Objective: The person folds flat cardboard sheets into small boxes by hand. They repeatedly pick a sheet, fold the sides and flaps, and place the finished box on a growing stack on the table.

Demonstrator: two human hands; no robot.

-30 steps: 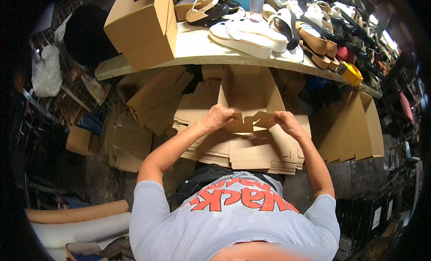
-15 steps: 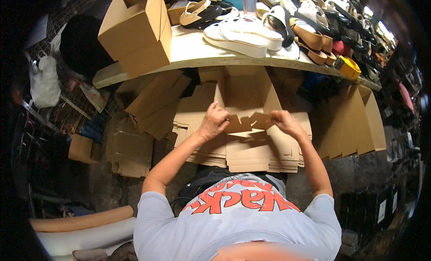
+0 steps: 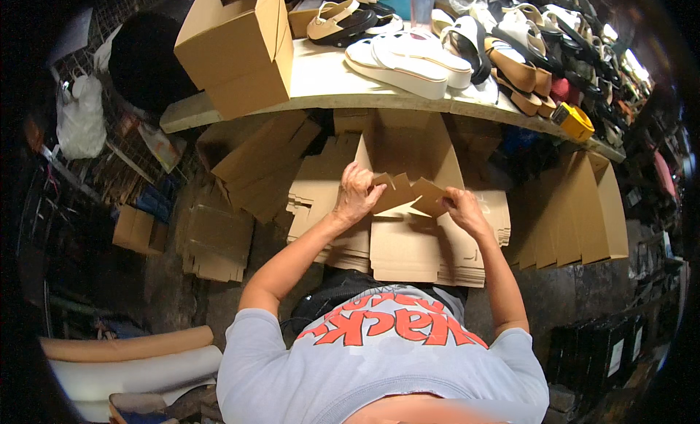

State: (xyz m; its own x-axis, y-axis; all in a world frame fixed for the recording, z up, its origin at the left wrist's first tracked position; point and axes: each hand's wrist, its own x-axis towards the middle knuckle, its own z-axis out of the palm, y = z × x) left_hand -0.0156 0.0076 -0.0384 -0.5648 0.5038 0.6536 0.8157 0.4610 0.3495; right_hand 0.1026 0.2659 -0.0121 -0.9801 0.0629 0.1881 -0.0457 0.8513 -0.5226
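Observation:
In front of me a brown cardboard box (image 3: 412, 143), partly folded, lies on a stack of flat cardboard blanks (image 3: 405, 256). My left hand (image 3: 356, 191) grips the left side of the box near its notched end flaps (image 3: 397, 194). At the right corner of the same end, my right hand (image 3: 464, 209) pinches the cardboard between thumb and fingers. The two flaps stand up between my hands and angle toward each other, with a lit gap under them. The far end of the box reaches beneath the bench edge.
A pale bench (image 3: 321, 81) spans the far side, bearing an open carton (image 3: 237, 52), white platform sandals (image 3: 401, 63), many other sandals and a yellow tape roll (image 3: 574, 123). Folded boxes (image 3: 569, 212) stand at right. Rolled sheets (image 3: 131, 369) lie at lower left.
The end flaps have shifted under my fingers, and a bright gap now shows below them. Both hands keep their hold on the box. The whole view has shifted slightly.

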